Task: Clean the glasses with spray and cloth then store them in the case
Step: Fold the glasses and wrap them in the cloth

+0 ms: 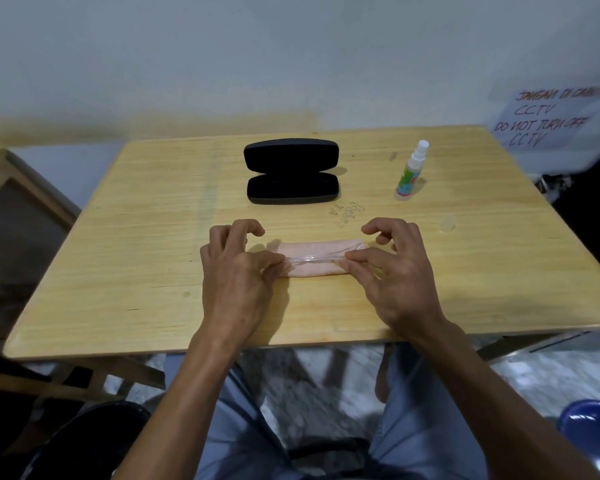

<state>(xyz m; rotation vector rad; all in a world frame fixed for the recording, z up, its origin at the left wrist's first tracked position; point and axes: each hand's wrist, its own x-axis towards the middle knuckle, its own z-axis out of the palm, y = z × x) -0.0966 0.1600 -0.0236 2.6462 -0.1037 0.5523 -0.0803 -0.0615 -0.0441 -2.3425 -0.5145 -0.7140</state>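
Near the desk (pixel 125 271) edge, left hand (pixel 238 271) and right hand (pixel 392 268) pinch what look like clear glasses (pixel 312 259) over the cloth (pixel 317 261); uneven grip could twist the frame.

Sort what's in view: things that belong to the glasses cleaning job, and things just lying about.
For the job: clear-framed glasses pinched by left hand and right hand; pink cloth under them; spray bottle; open black case.

Lying about: clear cap, handwritten CCTV sign, blue stool.
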